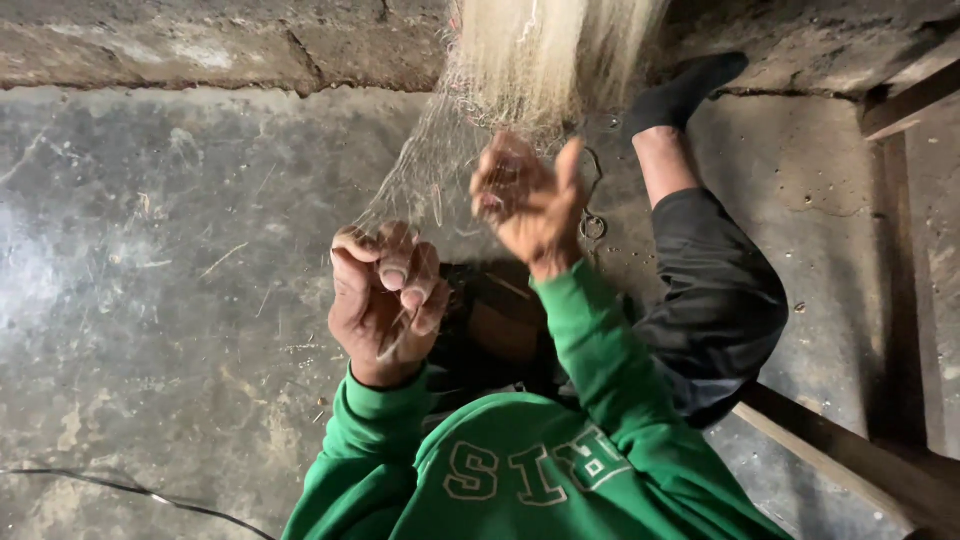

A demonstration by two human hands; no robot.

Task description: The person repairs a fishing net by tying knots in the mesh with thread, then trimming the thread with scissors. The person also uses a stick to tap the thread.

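A fine, pale fishing net hangs down from the top middle and spreads into thin mesh toward my hands. My left hand is curled, fingers pinching strands of the mesh close to my chest. My right hand is raised higher and a little farther out, fingers bent around the net's threads; it is blurred. Both arms wear green sleeves. My leg in black trousers with a black sock stretches out to the right.
Worn grey concrete floor lies all around, with a cracked step along the top. Wooden beams run at the right. A thin black cable crosses the bottom left. A small metal ring lies beside my right wrist.
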